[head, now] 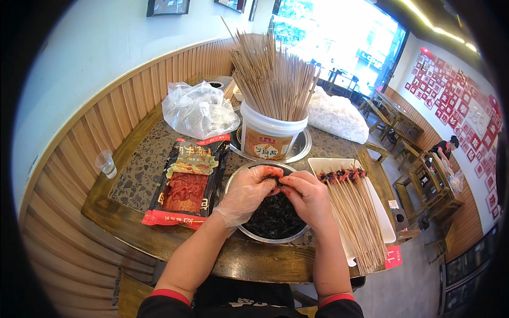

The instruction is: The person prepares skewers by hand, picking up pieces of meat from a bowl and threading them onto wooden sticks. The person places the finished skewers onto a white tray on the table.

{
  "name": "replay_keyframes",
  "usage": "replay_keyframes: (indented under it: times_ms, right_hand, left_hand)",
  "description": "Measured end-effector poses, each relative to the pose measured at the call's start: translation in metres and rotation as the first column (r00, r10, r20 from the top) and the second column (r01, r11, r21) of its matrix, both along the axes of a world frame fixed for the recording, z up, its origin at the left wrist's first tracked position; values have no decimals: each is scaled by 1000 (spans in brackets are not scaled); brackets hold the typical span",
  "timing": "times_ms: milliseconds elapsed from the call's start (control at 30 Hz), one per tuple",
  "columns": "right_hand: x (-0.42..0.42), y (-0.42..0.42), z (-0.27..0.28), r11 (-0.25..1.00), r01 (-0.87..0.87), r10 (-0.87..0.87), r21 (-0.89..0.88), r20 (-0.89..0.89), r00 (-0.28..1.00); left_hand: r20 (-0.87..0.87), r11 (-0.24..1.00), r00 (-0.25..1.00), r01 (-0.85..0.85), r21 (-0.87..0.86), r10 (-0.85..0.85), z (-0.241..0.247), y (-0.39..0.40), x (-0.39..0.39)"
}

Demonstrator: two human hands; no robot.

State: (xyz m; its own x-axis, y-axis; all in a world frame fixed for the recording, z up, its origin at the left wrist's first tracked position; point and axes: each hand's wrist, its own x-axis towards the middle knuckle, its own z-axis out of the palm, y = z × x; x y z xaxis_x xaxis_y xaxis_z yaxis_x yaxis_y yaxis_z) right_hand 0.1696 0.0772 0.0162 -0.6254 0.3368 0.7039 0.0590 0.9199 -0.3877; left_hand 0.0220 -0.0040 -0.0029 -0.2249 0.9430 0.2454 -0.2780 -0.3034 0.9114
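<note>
Over a round metal bowl (274, 241) of dark, wet, leafy food (274, 222), my left hand (248, 192), in a clear plastic glove, and my bare right hand (308, 194) meet at the fingertips. Between them they pinch a small piece of red meat, mostly hidden by the fingers. The fingertips are stained red. Left of the bowl lies an open black and red packet of red marinated meat slices (185, 192). To the right, a white tray (383, 214) holds a row of bamboo skewers (354, 214) with red and dark pieces at their far ends.
A white plastic bucket (274, 137) full of bare skewers (274, 79) stands behind the bowl, between a clear plastic bag (199, 109) and a filled white bag (338, 115). A plastic cup (106, 164) stands at the table's left edge. A person (443, 153) is at a table far right.
</note>
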Motion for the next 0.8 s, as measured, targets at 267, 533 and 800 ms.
replay_keyframes:
  times_ms: [267, 533, 800]
  right_hand:
    - [0, 1, 1, 997, 29, -29, -70, 3, 1000]
    - [3, 2, 1, 947, 156, -170, -281, -27, 985]
    - [-12, -6, -7, 989, -58, 30, -136, -200, 979]
  left_hand:
    - [64, 996, 994, 87, 3, -87, 0, -1, -5]
    - [128, 999, 991, 38, 14, -39, 1, -1, -4]
    - [98, 992, 988, 122, 15, -123, 5, -3, 2]
